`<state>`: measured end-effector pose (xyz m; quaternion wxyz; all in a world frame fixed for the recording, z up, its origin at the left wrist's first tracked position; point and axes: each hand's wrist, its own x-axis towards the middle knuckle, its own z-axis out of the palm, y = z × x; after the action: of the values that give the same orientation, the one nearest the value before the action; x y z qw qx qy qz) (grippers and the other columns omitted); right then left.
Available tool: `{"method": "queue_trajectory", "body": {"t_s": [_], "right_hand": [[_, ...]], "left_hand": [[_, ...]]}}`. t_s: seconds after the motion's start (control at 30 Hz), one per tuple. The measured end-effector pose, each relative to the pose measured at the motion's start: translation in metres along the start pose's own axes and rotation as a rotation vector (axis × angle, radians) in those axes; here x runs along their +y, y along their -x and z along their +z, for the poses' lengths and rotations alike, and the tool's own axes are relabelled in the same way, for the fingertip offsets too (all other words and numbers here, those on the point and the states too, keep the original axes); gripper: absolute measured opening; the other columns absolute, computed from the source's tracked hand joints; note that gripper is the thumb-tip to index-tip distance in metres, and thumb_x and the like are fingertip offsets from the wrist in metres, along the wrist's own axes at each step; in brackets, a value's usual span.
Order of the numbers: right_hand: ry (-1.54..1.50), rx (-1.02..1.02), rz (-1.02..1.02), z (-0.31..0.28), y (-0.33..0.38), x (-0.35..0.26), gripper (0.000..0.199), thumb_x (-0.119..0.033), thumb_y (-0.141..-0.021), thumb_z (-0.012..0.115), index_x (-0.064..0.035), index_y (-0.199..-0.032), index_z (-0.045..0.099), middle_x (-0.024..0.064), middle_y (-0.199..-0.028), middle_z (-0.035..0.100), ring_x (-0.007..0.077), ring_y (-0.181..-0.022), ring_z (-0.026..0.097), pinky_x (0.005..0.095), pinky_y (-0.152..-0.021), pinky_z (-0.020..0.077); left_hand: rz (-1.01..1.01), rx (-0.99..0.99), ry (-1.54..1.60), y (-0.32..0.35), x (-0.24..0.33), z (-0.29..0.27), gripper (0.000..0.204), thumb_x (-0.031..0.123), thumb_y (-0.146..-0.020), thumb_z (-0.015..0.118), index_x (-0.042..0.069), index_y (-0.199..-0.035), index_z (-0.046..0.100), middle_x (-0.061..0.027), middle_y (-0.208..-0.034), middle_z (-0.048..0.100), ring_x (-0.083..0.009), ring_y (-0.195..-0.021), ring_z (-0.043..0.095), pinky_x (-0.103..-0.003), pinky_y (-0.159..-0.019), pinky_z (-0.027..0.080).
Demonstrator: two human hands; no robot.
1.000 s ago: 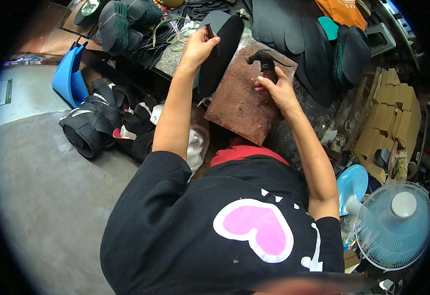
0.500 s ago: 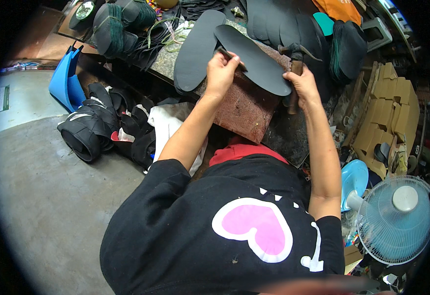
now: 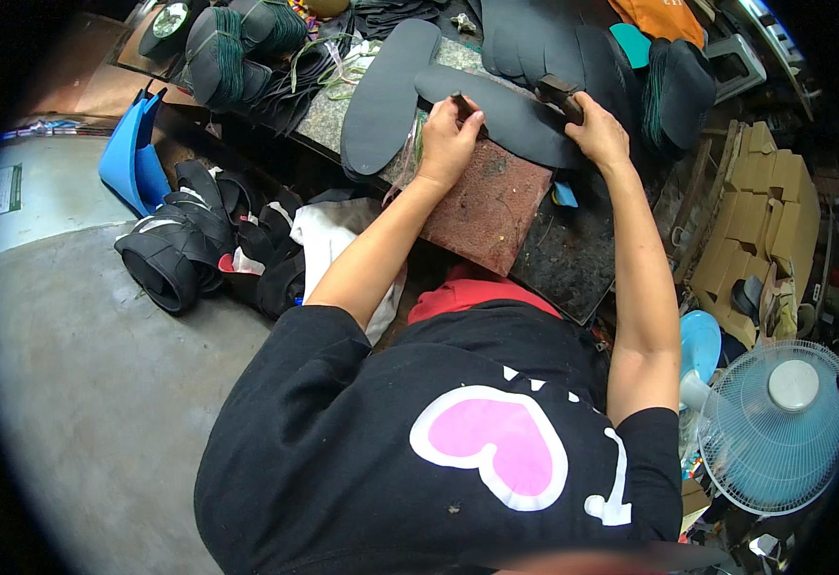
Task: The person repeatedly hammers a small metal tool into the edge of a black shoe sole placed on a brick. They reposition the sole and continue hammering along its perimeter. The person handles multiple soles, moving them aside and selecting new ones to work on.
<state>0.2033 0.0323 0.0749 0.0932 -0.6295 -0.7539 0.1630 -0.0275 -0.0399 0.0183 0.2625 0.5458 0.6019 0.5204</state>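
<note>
A dark grey shoe sole (image 3: 511,117) lies flat across a reddish-brown slab (image 3: 485,213) on the workbench. My left hand (image 3: 446,142) rests on the sole's left part, fist closed around a short dark rod-like tool (image 3: 460,99) that stands upright. My right hand (image 3: 598,134) sits at the sole's right end, gripping a dark hammer-like tool (image 3: 559,93) just above it. A second dark sole (image 3: 386,96) lies to the left of the slab, apart from my hands.
Stacks of dark soles (image 3: 544,38) and bundles tied with green cord (image 3: 237,38) crowd the bench's far side. Black shoe parts (image 3: 185,254) and a blue dustpan (image 3: 132,163) lie on the floor at left. Cardboard boxes (image 3: 755,201) and a blue fan (image 3: 774,426) stand at right.
My left hand pulled the dark sole from the far left onto the slab and now holds the rod on it. My right hand moved from the slab to the sole's right end.
</note>
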Motion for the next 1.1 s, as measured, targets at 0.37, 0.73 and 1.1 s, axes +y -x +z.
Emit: {"method": "queue_trajectory", "body": {"t_s": [0.37,0.73,1.1], "right_hand": [[-0.212,0.119,0.014,0.027,0.018,0.039,0.047,-0.021,-0.072,0.066,-0.0143,-0.118,0.055,0.0139,-0.106,0.067,0.0361,-0.102,0.063,0.0443,-0.084,0.0489],[-0.029,0.009,0.101,-0.011,0.032,0.025,0.043,-0.024,-0.075,0.071,-0.0141,-0.114,0.057,0.0105,-0.107,0.067,0.0349,-0.101,0.063,0.0442,-0.083,0.0491],[-0.079,0.073,0.158,0.007,0.044,-0.019,0.042,-0.047,-0.09,0.053,-0.0166,-0.119,0.056,0.0211,-0.101,0.068,0.0431,-0.099,0.062,0.0498,-0.084,0.048]], "left_hand": [[0.069,-0.014,-0.042,0.017,0.0,0.001,0.014,0.012,-0.087,0.066,0.001,-0.094,0.061,-0.01,-0.093,0.065,-0.0181,-0.078,0.064,-0.031,-0.073,0.051],[-0.138,-0.097,0.131,-0.013,-0.002,0.006,0.011,0.009,-0.09,0.064,0.0,-0.095,0.059,-0.0041,-0.084,0.066,-0.0096,-0.077,0.062,-0.024,-0.071,0.049],[-0.172,-0.043,0.252,-0.021,-0.002,0.004,0.011,0.009,-0.091,0.063,0.001,-0.097,0.059,-0.0038,-0.087,0.066,-0.0096,-0.078,0.062,-0.024,-0.071,0.05]]}}
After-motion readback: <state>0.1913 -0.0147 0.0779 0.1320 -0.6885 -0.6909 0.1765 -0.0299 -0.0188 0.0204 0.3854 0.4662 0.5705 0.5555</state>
